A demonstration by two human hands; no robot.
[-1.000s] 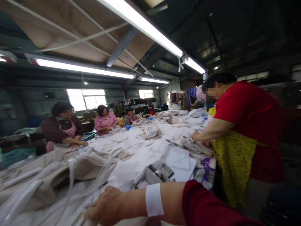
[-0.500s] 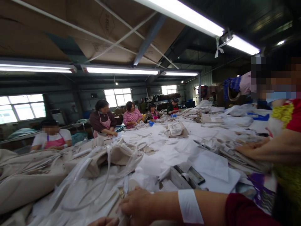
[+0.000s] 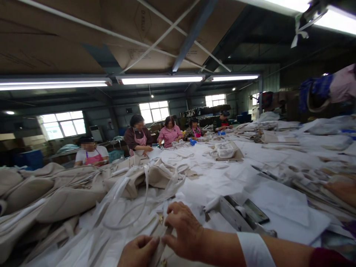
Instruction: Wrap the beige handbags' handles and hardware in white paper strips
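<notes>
At the bottom of the head view, a beige-grey strap (image 3: 159,252) runs between my hands, with a small gold-coloured metal fitting (image 3: 161,218) near its upper end. The thumb and fingertips of my left hand (image 3: 137,252) pinch its left side. My right hand (image 3: 185,231), with white tape (image 3: 254,248) round the wrist, curls its fingers and thumb about the strap from the right. Just beyond lies a pale, loose handle loop (image 3: 146,196). Part of the work below my hands is cut off by the frame's lower edge.
Beige bags (image 3: 72,200) are heaped on the left. An open grey box (image 3: 232,213) sits right of my hands by white sheets (image 3: 278,200). Several people work along the far side, one in a checked shirt (image 3: 170,136). A co-worker's hand (image 3: 342,189) is at the right edge.
The view has swung right to left, so the scene sits further right. More of my left hand shows now, and my right hand's fingers have lifted somewhat. The co-worker at right has mostly left the view.
</notes>
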